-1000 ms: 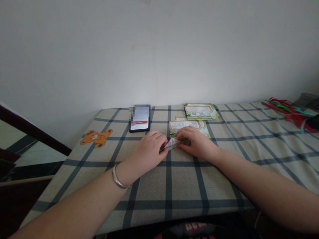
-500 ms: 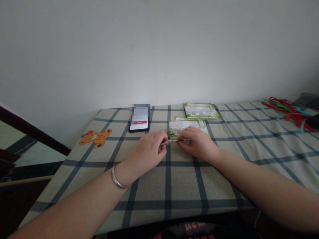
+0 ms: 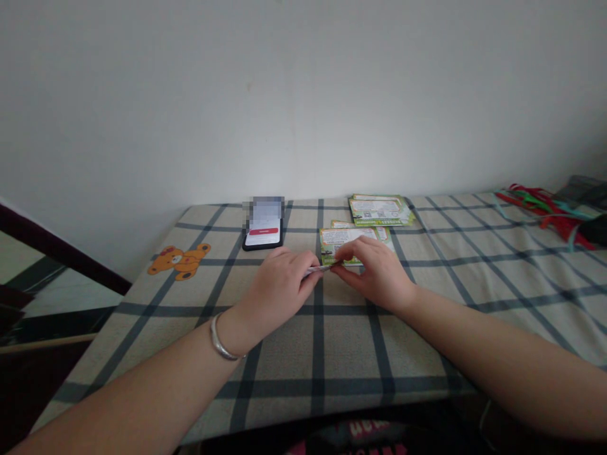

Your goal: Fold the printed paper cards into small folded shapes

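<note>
Between my two hands is a thin, pale piece of paper point(image 3: 317, 270), seen nearly edge-on, so its face is hidden. My left hand point(image 3: 283, 278), with a silver bangle at the wrist, pinches its left end between thumb and fingers. The right end is pinched by the thumb and fingertips of my right hand point(image 3: 377, 273). Just behind my right hand, partly covered by it, several green-and-white printed cards point(image 3: 336, 237) lie overlapping on the checked cloth. A second pile of similar cards point(image 3: 377, 207) lies farther back by the wall.
A phone point(image 3: 264, 240) with a lit screen lies behind my left hand. An orange bear figure point(image 3: 179, 261) is flat on the tablecloth point(image 3: 279, 373) at left. Red and green ribbon-like strips point(image 3: 545, 205) lie in a heap at far right. A white wall point(image 3: 303, 101) borders the back.
The fingers of both hands have shifted slightly along the paper, with the right fingertips a little farther left. The cards and phone lie as before; the view has shifted slightly.
</note>
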Available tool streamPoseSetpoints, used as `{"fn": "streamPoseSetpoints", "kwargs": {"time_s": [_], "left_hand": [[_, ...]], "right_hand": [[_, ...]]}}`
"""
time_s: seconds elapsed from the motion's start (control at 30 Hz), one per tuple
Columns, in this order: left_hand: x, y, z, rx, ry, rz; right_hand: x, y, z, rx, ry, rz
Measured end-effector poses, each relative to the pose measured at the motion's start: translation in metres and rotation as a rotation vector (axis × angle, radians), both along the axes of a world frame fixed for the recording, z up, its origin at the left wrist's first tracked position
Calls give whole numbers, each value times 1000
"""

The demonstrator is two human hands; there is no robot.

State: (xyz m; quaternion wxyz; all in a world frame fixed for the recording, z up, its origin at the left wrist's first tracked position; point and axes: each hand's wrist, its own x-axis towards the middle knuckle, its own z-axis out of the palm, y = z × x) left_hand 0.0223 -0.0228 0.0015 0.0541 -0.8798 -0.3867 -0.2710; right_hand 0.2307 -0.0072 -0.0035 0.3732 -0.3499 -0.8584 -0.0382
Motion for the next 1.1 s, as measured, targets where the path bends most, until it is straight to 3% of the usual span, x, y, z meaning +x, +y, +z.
{"fn": "streamPoseSetpoints", "kwargs": {"time_s": [0.3,0.5,0.77,0.97,1.1], "left_hand": [[-2,-3,-1,-98,-128,-16],[-1,-4,-1,-365,-334,-74],[2,-5,0,-522,-468,-83],[4,-4,-3,-754,-659,-101],[3,-3,-5,-713,-640,-52]], "right_hand": [[4,0,-1,65,46,6],[6,-3,1,105,63,84],[5,-3,2,85,35,70],[5,-2,2,77,55,67],[5,0,1,41,77,72]]}}
